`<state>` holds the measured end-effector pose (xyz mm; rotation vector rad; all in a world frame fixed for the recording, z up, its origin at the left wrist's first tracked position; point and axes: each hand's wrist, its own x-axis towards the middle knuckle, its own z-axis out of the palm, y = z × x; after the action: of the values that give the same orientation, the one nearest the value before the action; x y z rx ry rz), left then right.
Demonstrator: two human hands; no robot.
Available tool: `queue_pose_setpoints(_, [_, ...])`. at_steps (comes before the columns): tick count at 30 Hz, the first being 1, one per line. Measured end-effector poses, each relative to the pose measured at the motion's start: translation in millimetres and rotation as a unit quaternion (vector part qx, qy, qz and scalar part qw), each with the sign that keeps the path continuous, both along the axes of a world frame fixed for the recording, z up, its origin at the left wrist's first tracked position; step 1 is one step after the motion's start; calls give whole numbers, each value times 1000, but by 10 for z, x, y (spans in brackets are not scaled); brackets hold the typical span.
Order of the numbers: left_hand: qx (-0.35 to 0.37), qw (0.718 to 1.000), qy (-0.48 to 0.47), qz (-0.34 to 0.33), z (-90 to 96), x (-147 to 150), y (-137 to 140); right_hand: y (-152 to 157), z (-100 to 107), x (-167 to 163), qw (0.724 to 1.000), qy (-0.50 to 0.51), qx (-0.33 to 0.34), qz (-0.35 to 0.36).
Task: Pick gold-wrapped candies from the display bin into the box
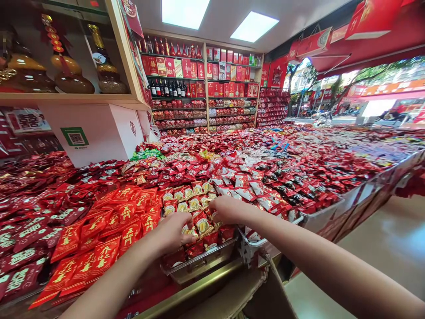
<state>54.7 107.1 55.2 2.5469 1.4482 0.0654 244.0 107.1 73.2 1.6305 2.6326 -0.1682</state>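
Observation:
Small red and gold candy packets (202, 224) stand in rows in a clear plastic bin (206, 257), each printed with a pale yellow fruit picture. My left hand (171, 235) is at the bin's near left side, thumb and fingers curled about a packet there. From the right, my right hand (227, 210) reaches over the same rows; its fingers are bent down and closed at a packet, the tips partly hidden. Left of the bin lie bright red packets (106, 254) with gold lettering. White and red packets (245, 192) fill the area just behind my right hand.
An open cardboard box (245, 292) sits below the bin's front edge, beside a gold-coloured rail (199, 288). A white box with a QR code (78, 137) stands among the sweets. Shelves (206, 88) with bottles and red boxes line the back. Pale floor (365, 257) shows at right.

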Motion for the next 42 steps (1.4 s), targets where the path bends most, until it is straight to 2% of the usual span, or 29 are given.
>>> queue_pose_setpoints(11, [-61,997,-29,-23,61,-49,66,4,-52,76,1000,24,0,20])
queue_pose_setpoints(22, [-120,989,-73,-33,85,-76,169,-6,-120,63,996,51,51,60])
queue_pose_setpoints(26, [-100,992,-69,-28,179,-100,160,-3,-128,-39,988,72,92,102])
queue_pose_setpoints(30, [-58,997,-40,-29,256,-159,77,-17,-152,-197,984,79,73,144])
queue_pose_setpoints(36, [-30,999,1,-45,220,-184,-57,-37,-110,-242,989,78,17,124])
queue_pose_setpoints(39, [-17,1000,10,-21,177,-163,-74,-8,-62,-154,993,60,9,104])
queue_pose_setpoints(42, [-13,1000,18,0,146,-125,-71,28,-89,-66,992,43,4,118])
